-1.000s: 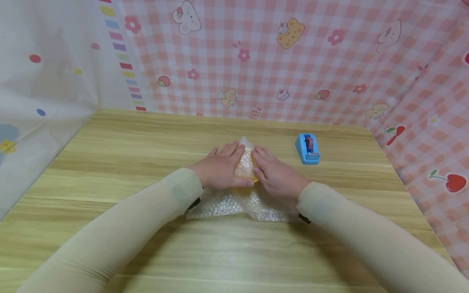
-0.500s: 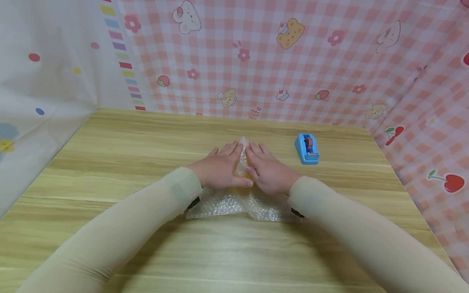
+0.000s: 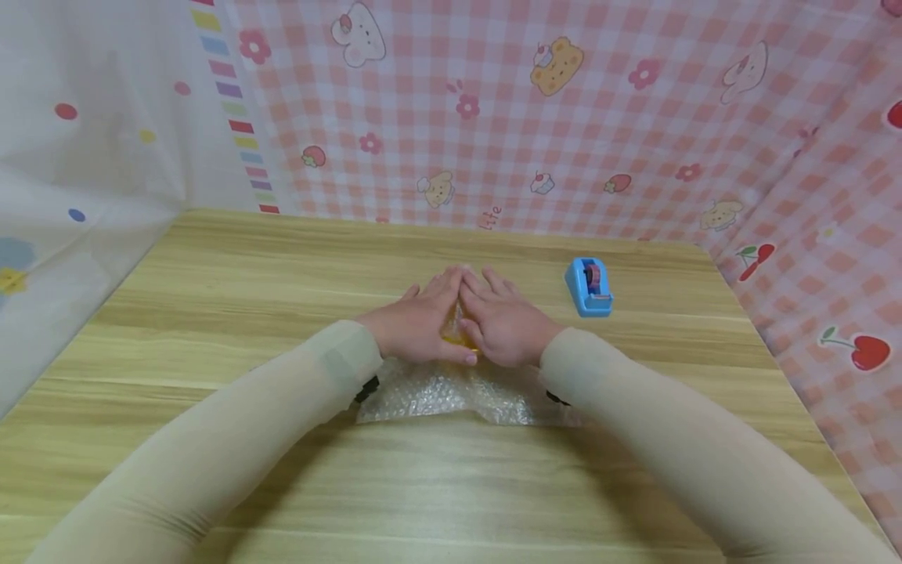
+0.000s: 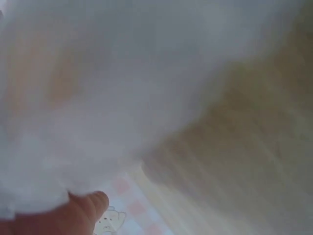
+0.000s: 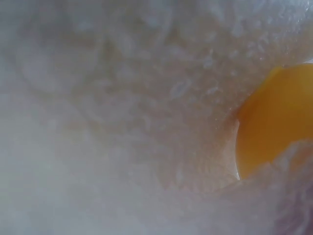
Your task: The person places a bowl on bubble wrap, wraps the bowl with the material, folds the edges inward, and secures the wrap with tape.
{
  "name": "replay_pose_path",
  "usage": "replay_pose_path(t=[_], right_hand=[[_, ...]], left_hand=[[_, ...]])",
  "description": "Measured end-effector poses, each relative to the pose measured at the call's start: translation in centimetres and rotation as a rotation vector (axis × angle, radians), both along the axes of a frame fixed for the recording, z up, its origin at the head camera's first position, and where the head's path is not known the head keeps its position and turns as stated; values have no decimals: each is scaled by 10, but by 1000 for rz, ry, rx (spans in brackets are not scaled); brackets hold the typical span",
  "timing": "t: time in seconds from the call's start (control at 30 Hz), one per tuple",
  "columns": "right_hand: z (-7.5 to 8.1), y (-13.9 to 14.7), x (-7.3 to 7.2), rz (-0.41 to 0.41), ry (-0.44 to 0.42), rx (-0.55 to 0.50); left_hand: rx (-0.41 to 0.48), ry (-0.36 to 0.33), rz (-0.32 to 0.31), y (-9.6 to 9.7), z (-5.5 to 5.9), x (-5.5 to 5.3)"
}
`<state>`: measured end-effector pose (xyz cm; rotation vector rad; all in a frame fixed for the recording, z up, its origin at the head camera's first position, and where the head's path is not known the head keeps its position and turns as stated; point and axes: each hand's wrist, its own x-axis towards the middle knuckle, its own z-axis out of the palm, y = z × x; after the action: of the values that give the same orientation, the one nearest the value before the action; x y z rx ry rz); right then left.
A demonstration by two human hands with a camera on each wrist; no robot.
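Bubble wrap [image 3: 437, 392] lies on the table, folded over a yellow object [image 3: 461, 341] that shows between the hands. In the right wrist view the yellow thing [image 5: 276, 122] has a smooth, rounded edge; its kind is hidden by the wrap. My left hand [image 3: 416, 321] rests on the wrap's left side with fingers straight and thumb reaching right. From the right, my right hand [image 3: 509, 325] presses on the wrap, its fingertips meeting the left hand's at the top. Blurred wrap [image 4: 122, 88] fills much of the left wrist view, a fingertip [image 4: 95, 203] at its lower edge.
A blue tape dispenser [image 3: 589, 287] with a pink roll stands to the right, beyond the right hand. The wooden table [image 3: 423, 486] runs back to a pink checked cloth [image 3: 493, 141]; more patterned cloth hangs at both sides.
My right hand has slid left over the bubble wrap until its fingertips meet the left hand's, covering more of the wrap. The left hand has hardly moved.
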<state>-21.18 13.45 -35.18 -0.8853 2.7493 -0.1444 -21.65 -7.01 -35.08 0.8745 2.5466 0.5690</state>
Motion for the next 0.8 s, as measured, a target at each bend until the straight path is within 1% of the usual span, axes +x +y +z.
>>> replay_pose_path(t=[0.13, 0.3, 0.43, 0.57, 0.8], right_hand=[[3, -2, 1, -9, -6, 31], [2, -3, 1, -23, 0, 51], [2, -4, 1, -33, -3, 49], [2, -4, 2, -34, -4, 36], [2, -4, 2, -28, 5, 26]], left_hand=[[62, -21, -5, -7, -3, -3], [82, -7, -2, -18, -7, -6], [39, -8, 10, -31, -7, -6], [-33, -15, 18, -39, -5, -4], [-48, -38, 25, -40, 1, 2]])
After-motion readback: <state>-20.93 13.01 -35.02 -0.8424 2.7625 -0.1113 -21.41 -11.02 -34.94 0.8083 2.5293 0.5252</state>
